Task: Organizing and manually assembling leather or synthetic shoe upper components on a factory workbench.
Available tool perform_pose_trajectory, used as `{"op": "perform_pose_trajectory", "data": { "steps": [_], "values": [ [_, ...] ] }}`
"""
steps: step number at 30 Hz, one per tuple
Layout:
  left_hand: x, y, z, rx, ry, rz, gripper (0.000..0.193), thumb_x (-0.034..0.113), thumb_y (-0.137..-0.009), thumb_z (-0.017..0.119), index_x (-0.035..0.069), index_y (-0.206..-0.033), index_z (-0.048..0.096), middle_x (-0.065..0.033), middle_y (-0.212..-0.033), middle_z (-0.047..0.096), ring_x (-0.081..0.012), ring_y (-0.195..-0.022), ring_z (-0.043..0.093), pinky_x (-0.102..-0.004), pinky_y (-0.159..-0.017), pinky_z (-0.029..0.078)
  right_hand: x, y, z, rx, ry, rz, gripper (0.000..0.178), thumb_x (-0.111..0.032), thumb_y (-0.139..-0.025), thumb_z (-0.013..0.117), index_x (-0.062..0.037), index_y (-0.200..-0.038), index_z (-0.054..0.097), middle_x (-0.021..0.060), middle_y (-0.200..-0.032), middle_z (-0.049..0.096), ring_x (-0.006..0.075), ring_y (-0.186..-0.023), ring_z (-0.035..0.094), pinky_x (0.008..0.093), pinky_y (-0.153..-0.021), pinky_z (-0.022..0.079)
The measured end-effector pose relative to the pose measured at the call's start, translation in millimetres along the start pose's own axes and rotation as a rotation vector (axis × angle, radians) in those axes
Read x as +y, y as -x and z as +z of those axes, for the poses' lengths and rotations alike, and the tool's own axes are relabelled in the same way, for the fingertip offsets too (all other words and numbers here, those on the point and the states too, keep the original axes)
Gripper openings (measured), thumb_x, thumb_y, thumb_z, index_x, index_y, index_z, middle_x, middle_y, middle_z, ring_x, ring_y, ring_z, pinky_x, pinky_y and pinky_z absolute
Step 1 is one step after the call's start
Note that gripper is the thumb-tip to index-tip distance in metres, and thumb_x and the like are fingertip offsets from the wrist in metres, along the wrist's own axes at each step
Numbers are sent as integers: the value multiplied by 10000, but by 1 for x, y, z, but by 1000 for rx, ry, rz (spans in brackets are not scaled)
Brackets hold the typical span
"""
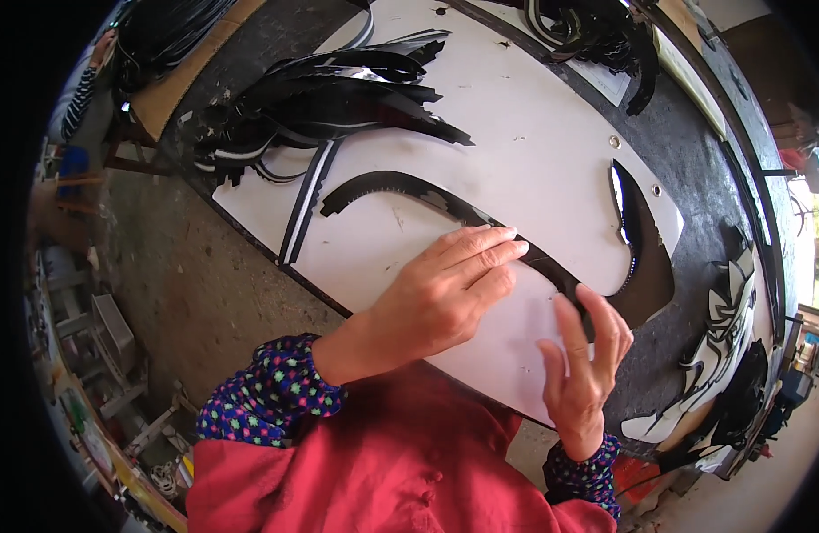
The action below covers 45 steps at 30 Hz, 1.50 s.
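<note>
A long, curved black strip (401,183) with a notched edge lies on the white board (516,142) in front of me. My left hand (449,289) rests over its middle with fingers stretched out side by side; the thumb is hidden. Near the strip's right end, my right hand (587,364) has its fingers apart, with the fingertips at the strip's edge. Whether they touch it is hard to see. Just beyond that hand lies a wider, curved dark piece (649,275) with a toothed inner edge. Neither hand appears to grip anything.
Cut black strips (338,98) are heaped at the board's far left, and a black-and-white strip (308,204) hangs toward the near edge. More dark strips (596,40) lie at the back. White and black cut pieces (720,346) are piled on the right.
</note>
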<state>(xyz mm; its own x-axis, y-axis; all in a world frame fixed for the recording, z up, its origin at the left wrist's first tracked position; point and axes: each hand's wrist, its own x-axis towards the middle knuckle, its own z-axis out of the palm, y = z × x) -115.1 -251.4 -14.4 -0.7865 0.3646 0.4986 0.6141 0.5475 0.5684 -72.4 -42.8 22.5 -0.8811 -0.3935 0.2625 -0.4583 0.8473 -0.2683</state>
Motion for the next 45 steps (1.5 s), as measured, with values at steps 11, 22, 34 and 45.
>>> {"op": "perform_pose_trajectory", "data": {
  "steps": [11, 22, 34, 45],
  "values": [
    [-5, 1, 2, 183, -18, 55, 183, -116, -765, 615, -11, -908, 658, -97, -1044, 697, -260, -1048, 639, -364, -885, 519, 103, 18, 0, 176, 232, 572, 626, -347, -946, 605, -6, -1423, 387, 201, -1383, 477, 340, -1313, 414, 462, -1073, 302],
    [111, -20, 20, 149, 477, -6, 920, 196, -803, 730, 13, -1515, 178, -274, -1499, 291, -426, -1342, 365, -450, -1112, 299, 32, -4, -110, 427, -590, 404, 441, -16, -907, 566, 45, -1330, 459, 141, -1284, 517, 217, -1165, 530, 314, -989, 432],
    [36, -144, -282, 307, -415, -52, 412, 189, -1003, 488, 82, -1401, 486, -123, -1189, 657, -148, -917, 675, -265, -694, 578, -25, -12, -105, 520, -535, 327, 404, -194, -988, 515, 4, -1339, 481, 98, -1294, 545, 100, -807, 582, 273, -751, 475],
    [-297, -94, -425, -117, -745, -308, 609, 461, -981, 491, 87, -1457, 420, -94, -1480, 445, -226, -1398, 367, -332, -1142, 242, 35, 45, -52, 415, -783, 715, 308, 31, -901, 575, 7, -1206, 546, 82, -1202, 535, 124, -774, 639, 233, -657, 505]
  ]
}}
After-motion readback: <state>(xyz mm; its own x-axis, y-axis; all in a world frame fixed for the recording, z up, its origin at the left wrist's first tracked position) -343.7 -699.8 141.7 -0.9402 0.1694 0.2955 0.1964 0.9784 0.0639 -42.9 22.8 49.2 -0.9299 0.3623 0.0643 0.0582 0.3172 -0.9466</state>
